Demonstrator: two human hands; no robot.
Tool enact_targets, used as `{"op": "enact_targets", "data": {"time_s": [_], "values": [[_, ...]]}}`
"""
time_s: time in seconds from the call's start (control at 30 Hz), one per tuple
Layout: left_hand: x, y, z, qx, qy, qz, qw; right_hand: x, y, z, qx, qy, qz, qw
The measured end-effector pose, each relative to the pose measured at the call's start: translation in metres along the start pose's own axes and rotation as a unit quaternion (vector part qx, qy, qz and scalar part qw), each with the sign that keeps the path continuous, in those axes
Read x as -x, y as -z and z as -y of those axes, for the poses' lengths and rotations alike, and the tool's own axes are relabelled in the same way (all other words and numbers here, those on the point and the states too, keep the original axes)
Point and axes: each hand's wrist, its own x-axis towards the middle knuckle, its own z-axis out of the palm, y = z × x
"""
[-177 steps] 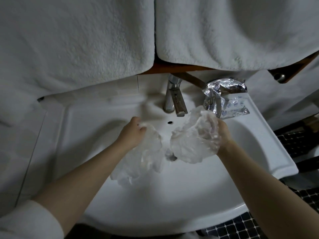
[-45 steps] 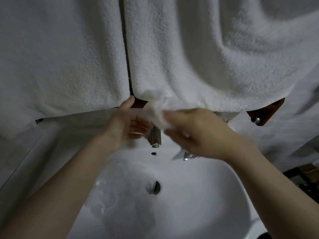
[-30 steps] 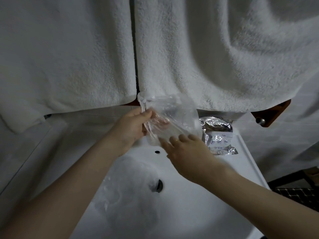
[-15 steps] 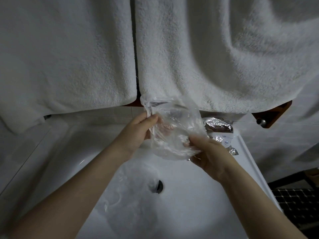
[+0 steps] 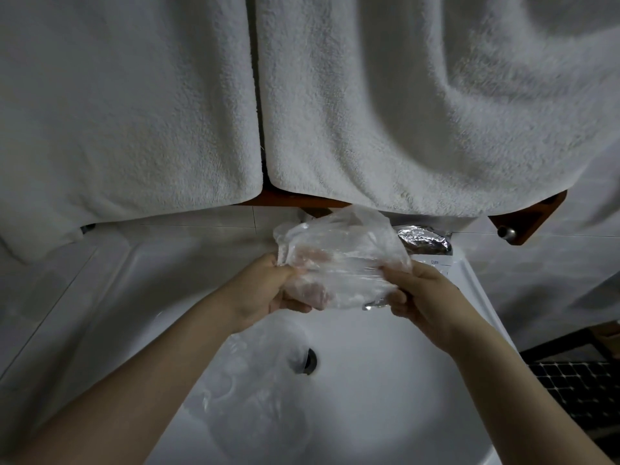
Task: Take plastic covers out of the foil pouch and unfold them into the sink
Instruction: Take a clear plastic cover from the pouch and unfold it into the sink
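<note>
A clear crinkled plastic cover (image 5: 339,260) is stretched between my two hands above the back of the white sink (image 5: 385,391). My left hand (image 5: 268,290) grips its left edge, with fingers showing through the film. My right hand (image 5: 426,293) pinches its right edge. The silver foil pouch (image 5: 424,241) lies on the sink's back right ledge, partly hidden behind the cover. Unfolded clear covers (image 5: 258,391) lie in the basin left of the drain (image 5: 307,360).
Two white towels (image 5: 402,105) hang from a wooden rail just above the sink and hide the tap. Dark mosaic floor tiles (image 5: 583,387) show at the lower right.
Since a second ago my hands have pulled the cover wider apart and slightly lower. My right hand shifted from the cover's underside to its right edge.
</note>
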Motion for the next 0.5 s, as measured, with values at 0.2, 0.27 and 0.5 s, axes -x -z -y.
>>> {"op": "enact_targets", "data": {"time_s": [0.2, 0.27, 0.5], "values": [[-0.004, -0.005, 0.008, 0.258, 0.051, 0.024, 0.965, -0.004, -0.001, -0.008, -0.274, -0.028, 0.126, 0.953], [-0.005, -0.008, 0.012, 0.343, 0.048, 0.035, 0.938, -0.003, -0.002, -0.008, -0.303, -0.034, 0.114, 0.945], [-0.006, -0.012, 0.017, 0.365, 0.016, 0.041, 0.930, 0.002, 0.002, -0.009, -0.312, -0.034, 0.055, 0.948]]}}
